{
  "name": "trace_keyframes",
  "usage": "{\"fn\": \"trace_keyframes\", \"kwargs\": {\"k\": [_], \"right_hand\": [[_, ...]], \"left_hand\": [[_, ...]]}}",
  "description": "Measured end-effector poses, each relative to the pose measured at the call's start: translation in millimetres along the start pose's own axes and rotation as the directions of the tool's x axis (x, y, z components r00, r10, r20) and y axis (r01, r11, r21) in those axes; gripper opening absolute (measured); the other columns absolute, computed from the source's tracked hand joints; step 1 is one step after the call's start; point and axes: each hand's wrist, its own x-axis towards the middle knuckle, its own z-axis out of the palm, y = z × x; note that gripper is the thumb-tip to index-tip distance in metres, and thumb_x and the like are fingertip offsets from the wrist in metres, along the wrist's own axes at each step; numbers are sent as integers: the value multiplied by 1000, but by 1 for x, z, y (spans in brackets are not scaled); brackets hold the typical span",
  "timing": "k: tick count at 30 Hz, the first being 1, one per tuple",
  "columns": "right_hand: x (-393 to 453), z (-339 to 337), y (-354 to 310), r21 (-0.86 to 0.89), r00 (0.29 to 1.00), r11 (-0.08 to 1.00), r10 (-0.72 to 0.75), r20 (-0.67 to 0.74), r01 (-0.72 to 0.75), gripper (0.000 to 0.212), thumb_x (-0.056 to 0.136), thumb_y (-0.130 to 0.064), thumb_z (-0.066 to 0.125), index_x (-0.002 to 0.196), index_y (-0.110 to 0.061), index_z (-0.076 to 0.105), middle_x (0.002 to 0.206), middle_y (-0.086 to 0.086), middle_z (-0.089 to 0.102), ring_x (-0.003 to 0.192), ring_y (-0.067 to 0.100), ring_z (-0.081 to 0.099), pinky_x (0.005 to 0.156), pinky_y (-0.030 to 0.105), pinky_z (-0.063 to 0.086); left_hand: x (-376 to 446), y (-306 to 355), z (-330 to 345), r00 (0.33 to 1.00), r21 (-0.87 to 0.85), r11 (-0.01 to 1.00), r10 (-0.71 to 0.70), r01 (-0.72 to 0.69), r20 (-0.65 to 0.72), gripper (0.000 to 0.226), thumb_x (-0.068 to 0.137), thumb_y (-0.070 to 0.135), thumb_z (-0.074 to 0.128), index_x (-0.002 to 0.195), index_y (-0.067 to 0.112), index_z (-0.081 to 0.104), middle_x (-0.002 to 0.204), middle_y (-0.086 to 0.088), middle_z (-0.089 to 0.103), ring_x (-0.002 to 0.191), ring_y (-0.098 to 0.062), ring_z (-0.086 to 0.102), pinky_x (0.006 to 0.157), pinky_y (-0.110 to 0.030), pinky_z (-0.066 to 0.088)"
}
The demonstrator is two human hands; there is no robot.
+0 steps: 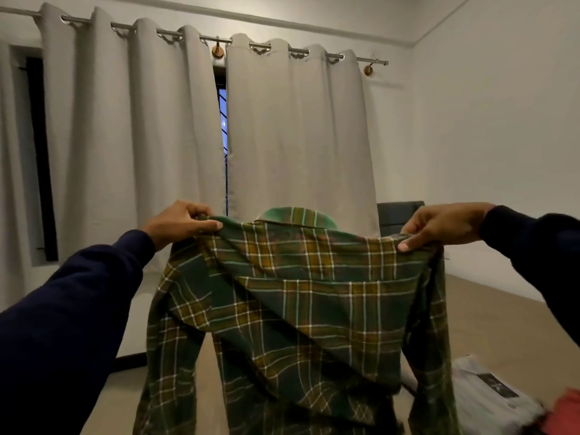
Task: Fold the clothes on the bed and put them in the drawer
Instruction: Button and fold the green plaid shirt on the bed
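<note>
A green and yellow plaid shirt (301, 296) hangs spread out in front of me, collar at the top, sleeves dangling down at both sides. My left hand (182, 221) pinches its left shoulder and my right hand (445, 226) pinches its right shoulder, both held at the same height. Both of my arms wear dark blue sleeves. The shirt's lower part runs out of the frame at the bottom. No drawer is in view.
A white garment with a dark print (489, 394) and something red (565, 416) lie at the lower right on a beige surface (489, 315). Grey curtains (141, 136) cover the window ahead. A dark chair back (398, 215) stands behind the shirt.
</note>
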Motion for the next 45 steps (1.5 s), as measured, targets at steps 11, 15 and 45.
{"fn": "trace_keyframes", "kwargs": {"k": [11, 15, 45], "right_hand": [[3, 14, 13, 273, 971, 933, -236, -31, 236, 19, 93, -18, 65, 81, -7, 55, 95, 22, 60, 90, 35, 58, 65, 27, 56], [6, 17, 5, 273, 966, 935, -250, 62, 225, 33, 90, -11, 73, 72, -9, 45, 96, 25, 54, 96, 42, 56, 72, 32, 57], [-29, -31, -36, -407, 773, 911, -302, -558, 62, 25, 78, -45, 78, 76, -20, 74, 73, 2, 70, 75, 23, 65, 64, 29, 47]], "left_hand": [[-2, 7, 1, 977, -64, 997, 23, -37, -210, 14, 90, 26, 72, 99, 16, 74, 100, -16, 71, 95, -30, 66, 77, -30, 55], [-4, 5, 0, 969, -107, 994, 2, -29, -245, 20, 89, 28, 72, 102, 13, 74, 100, -16, 71, 93, -26, 65, 82, -34, 56], [-7, 17, 10, 891, -7, 982, 171, -191, -421, 29, 90, 28, 73, 110, 8, 75, 94, -9, 74, 84, -20, 68, 80, -33, 59]]}}
